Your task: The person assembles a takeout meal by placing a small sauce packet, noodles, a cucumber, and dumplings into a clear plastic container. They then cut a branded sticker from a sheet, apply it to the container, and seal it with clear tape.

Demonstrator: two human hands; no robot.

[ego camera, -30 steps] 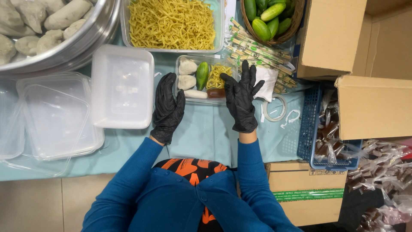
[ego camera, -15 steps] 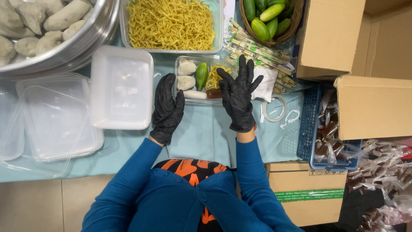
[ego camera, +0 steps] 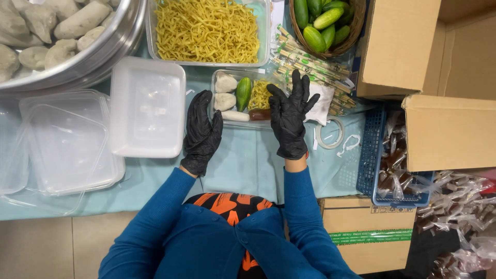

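While both gloved hands hover above the pale blue tablecloth (ego camera: 248, 165), the whole station sits laid out within arm's reach: a big steel bowl (ego camera: 111, 51) of pale grey dumplings far left, a clear tub of yellow noodles (ego camera: 206, 31) dead centre at the back, a wicker basket of cucumbers (ego camera: 325, 23) to its right, so each filling can be picked without stretching. Brown cardboard boxes (ego camera: 444, 129) stand at the right edge, one with a green printed strip lower down, and a blue plastic crate (ego camera: 374, 155) of small brown sauce sachets sits beside them. Stacked clear lids (ego camera: 67, 144) and an upturned white container (ego camera: 147, 108) wait on the left. The small clear meal tray (ego camera: 243, 98), holding dumplings, a cucumber, noodles and a dark sachet, lies just ahead of the hands, between them. The left hand (ego camera: 202, 133) is loose, fingers relaxed, gripping nothing; the right hand (ego camera: 290, 120) is spread wide and empty, just above the tray's right end, near green-printed wrapped chopsticks (ego camera: 305, 64) and a tape roll (ego camera: 330, 133).
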